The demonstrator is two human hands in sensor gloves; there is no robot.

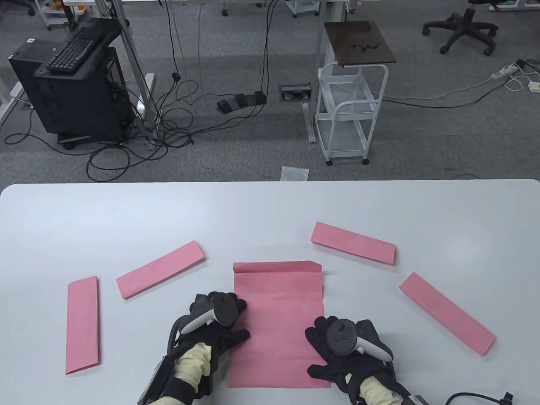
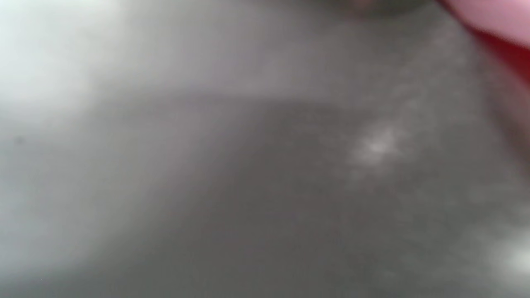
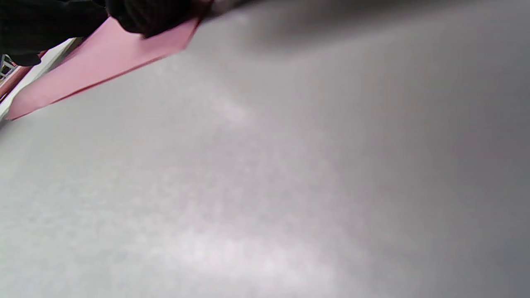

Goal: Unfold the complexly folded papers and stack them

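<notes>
A large pink sheet [image 1: 278,325] lies open on the white table [image 1: 270,211] at the front centre, with a narrow strip [image 1: 276,266] folded over along its far edge. My left hand [image 1: 236,320] rests flat on the sheet's left edge. My right hand [image 1: 316,350] rests flat on its right edge, fingers spread. Several folded pink strips lie around it: far left [image 1: 82,325], left [image 1: 160,269], back right [image 1: 353,248] and right [image 1: 446,312]. The right wrist view shows my gloved fingers [image 3: 149,16] on the pink sheet [image 3: 103,62]. The left wrist view is blurred, with pink paper [image 2: 497,16] at the top right.
The table's far edge runs across the middle of the table view. Beyond it are a white cart [image 1: 350,114], a black computer stand [image 1: 71,84], floor cables and a small plastic bag [image 1: 295,173] on the carpet.
</notes>
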